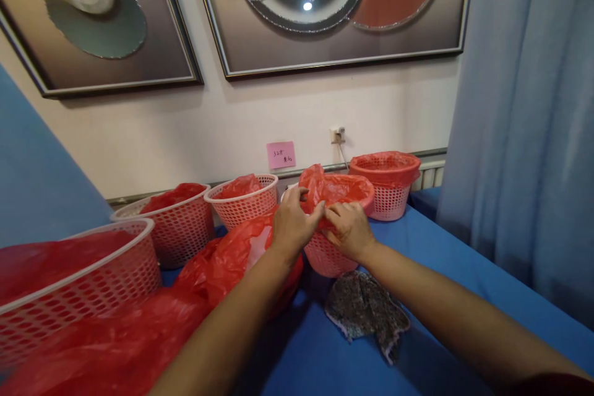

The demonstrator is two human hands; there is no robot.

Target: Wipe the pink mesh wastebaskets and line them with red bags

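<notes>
A white perforated plastic basket [330, 255] stands in front of me with a red plastic bag [346, 189] lining it and folded over part of its rim. At the near left side of that rim, my left hand [296, 219] pinches the bag's edge. Close beside it, my right hand [349, 229] has its fingers closed on the bag at the front of the rim. Just below the basket a crumpled dark grey cloth [364, 306] lies on the blue-covered table [325, 365]. A full-looking red bag [232, 257] bulges beneath my left forearm.
Another lined basket [388, 201] stands behind to the right. Leftward are more white baskets holding red bags: one small basket [245, 207], one larger basket [179, 229] and a near basket [116, 266]. A blue curtain [520, 105] hangs at right; a socket [338, 135] is on the wall.
</notes>
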